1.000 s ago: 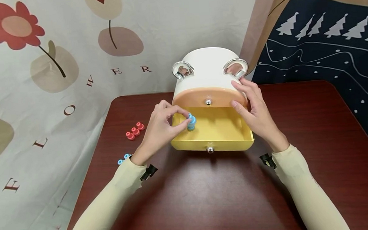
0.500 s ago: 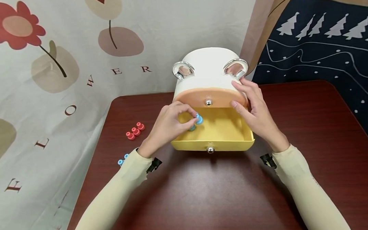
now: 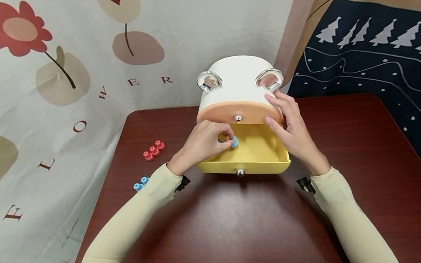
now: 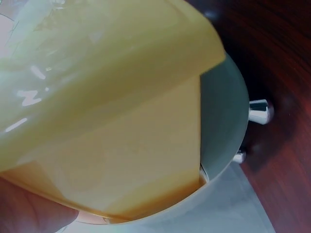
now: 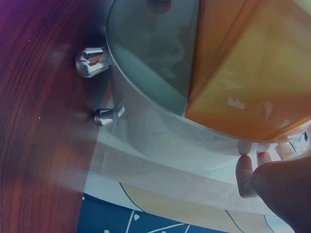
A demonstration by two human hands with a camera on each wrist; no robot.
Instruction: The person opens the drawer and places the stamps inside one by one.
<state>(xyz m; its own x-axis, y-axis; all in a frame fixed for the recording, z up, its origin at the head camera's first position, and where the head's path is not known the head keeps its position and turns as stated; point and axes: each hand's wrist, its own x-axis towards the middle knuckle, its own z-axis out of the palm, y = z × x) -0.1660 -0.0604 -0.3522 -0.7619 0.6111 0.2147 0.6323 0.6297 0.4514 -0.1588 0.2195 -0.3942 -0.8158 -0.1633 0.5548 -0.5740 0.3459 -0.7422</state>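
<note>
My left hand (image 3: 211, 138) is over the pulled-out yellow drawer (image 3: 257, 143) in the head view, thumb and forefinger pinching a small blue stepped peg (image 3: 234, 143). Behind those fingers, a second bit of blue shows, mostly covered. The drawer belongs to a rounded white cabinet (image 3: 241, 73) with an orange upper drawer (image 3: 218, 113). My right hand (image 3: 291, 128) rests on the cabinet's right front corner, thumb on the orange front and fingers along the white side. In the left wrist view the yellow drawer hides the peg, and only part of a finger shows.
Several red pegs (image 3: 154, 151) stand in a row on the dark wooden table (image 3: 243, 228), left of the cabinet. Nearer, blue pegs (image 3: 138, 187) are partly covered by the left sleeve. Chrome feet (image 5: 92, 62) hold up the cabinet. A printed cloth (image 3: 178, 35) hangs behind.
My left hand has moved right and slightly toward the front of the drawer with a blue peg, away from another blue piece in the drawer. The right hand stays at the cabinet's corner.
</note>
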